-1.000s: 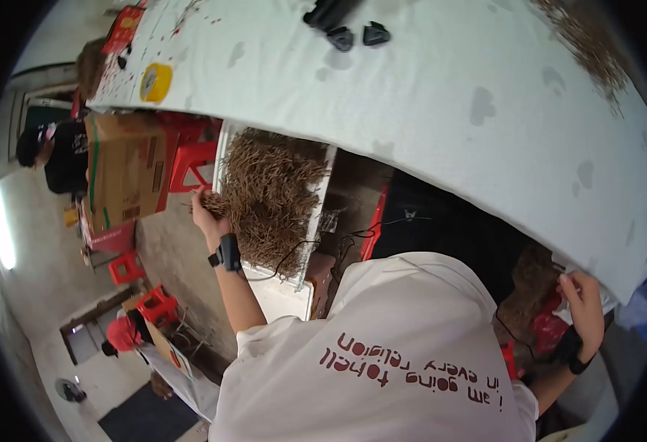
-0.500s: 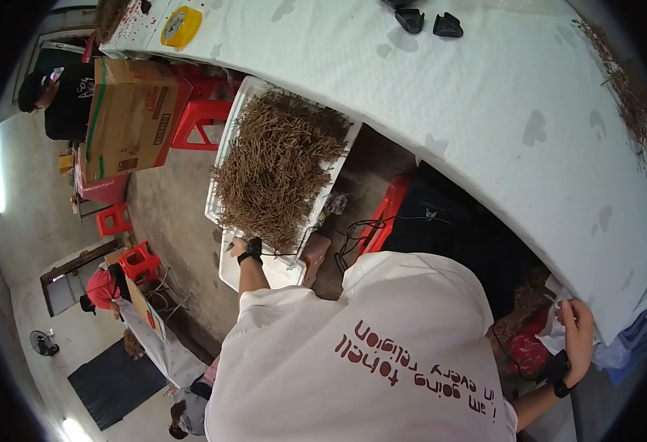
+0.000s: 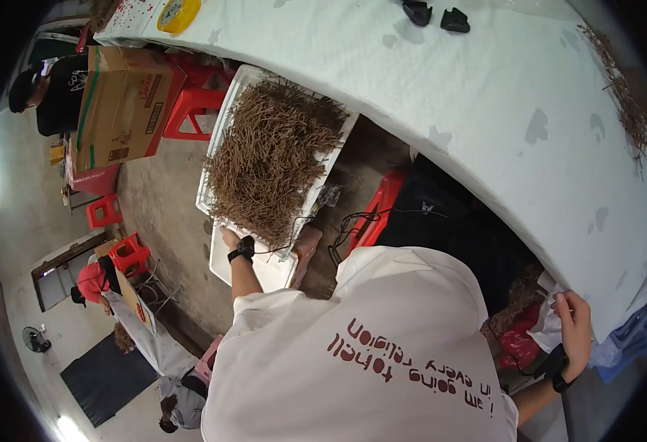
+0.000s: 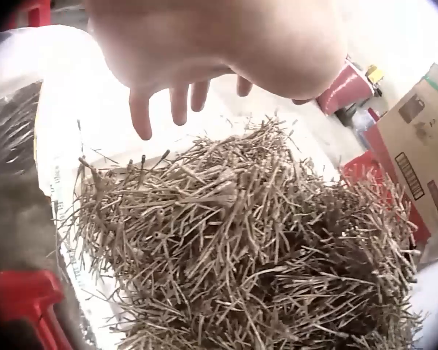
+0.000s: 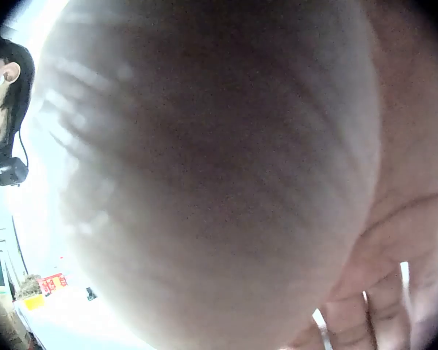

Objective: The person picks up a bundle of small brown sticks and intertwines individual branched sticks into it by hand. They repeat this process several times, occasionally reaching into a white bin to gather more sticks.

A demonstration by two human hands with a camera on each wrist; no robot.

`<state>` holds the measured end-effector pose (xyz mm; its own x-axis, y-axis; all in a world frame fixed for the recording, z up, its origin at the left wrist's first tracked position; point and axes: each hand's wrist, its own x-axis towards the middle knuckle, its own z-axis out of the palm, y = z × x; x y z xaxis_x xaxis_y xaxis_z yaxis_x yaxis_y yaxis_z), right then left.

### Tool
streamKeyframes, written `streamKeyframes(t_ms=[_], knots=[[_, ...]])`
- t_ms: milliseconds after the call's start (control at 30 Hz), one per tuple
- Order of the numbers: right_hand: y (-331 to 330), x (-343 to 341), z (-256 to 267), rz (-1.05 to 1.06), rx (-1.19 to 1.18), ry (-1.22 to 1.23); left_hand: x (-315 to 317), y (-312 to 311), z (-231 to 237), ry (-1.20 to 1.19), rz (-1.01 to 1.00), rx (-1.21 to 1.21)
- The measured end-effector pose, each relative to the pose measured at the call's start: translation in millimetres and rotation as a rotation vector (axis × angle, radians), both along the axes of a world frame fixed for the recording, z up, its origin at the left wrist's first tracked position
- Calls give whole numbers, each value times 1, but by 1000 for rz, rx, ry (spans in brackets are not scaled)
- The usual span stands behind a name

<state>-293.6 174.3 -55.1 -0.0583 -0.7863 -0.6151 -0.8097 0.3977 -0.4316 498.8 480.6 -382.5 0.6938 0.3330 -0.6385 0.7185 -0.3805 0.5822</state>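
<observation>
A thick heap of brown twig-like stalks (image 3: 268, 158) fills a white foam box (image 3: 207, 188) beside the table. At the box's near end, my left hand (image 3: 229, 237) is over a white foam surface (image 3: 270, 272), just off the heap. In the left wrist view the fingers (image 4: 140, 113) of that hand extend loosely past the stalks, spread apart and with nothing between them. My right hand (image 3: 575, 331) is by the table's near right edge, close to a crumpled white plastic bag (image 3: 548, 328). Its palm (image 5: 226, 168) fills most of the right wrist view, with light showing between the fingers.
The white-covered table (image 3: 471, 96) runs along the far side, bearing yellow tape (image 3: 178, 15), small black parts (image 3: 455, 20) and more stalks (image 3: 618, 96). A large cardboard box (image 3: 121, 107) and red stools (image 3: 187, 114) stand left. Cables (image 3: 353, 225) trail near a red stool. Other people are farther off.
My left hand has gone from the heap's left side, where stalks were at its fingers, to the box's near end. The head view has shifted. My right hand stays near the table edge.
</observation>
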Motion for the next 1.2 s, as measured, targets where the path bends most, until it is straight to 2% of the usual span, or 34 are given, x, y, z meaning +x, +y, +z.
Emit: streamKeyframes(t_ms=[100,133,200,233,300,333,367,433,533,600,633,667,733,800,900,933,1000,1033,1067,1100,1133,1200], knots=[[-14,13,5,84,96,-31,-8,-12,32,-331,-95,102],[-16,16,4,89,98,-32,-7,-4,34,-332,-90,105],[-17,16,7,128,130,-54,18,34,8,-627,-145,483],[-19,17,8,134,122,-63,28,32,-11,-777,-176,646],[-11,18,-1,121,-1,-67,-3,-24,49,-1197,-466,612],[-4,16,-4,131,-104,-64,-26,-67,83,-1229,-507,588],[-1,12,2,142,-205,-51,-38,-98,104,-1327,-587,452],[-27,36,33,302,-229,-71,-80,-175,157,-1461,-718,261],[-47,42,57,275,-289,-42,-151,-276,227,-1485,-866,-73],[-65,43,70,302,-325,-15,-204,-335,269,-1506,-1155,-435],[-74,41,73,276,-351,-3,-230,-359,290,-1495,-1341,-530],[-84,39,74,301,-475,43,-257,-379,309,-1480,-1523,-616],[-118,27,69,323,-671,107,-315,-412,340,-1214,-1782,-853],[-161,14,55,303,-858,154,-363,-442,361,-1169,-2060,-1050],[-237,8,29,327,-1171,260,-430,-476,379,-961,-2434,-1179],[-255,11,24,392,-1221,327,-448,-488,380,-904,-2540,-1220],[-286,21,7,448,-1282,393,-482,-511,380,-875,-2612,-1185],[-306,23,-10,520,-1286,587,-493,-534,372,-903,-2613,-1187],[-315,27,-7,581,-1290,785,-503,-560,368,-1067,-2538,-1153],[-320,23,-6,572,-1302,787,-507,-579,356,-1199,-2456,-1118],[-322,22,1,498,-1325,663,-507,-591,350,-1220,-2456,-1120],[-325,19,20,357,-1358,413,-501,-612,345,-1457,-2246,-1190]])
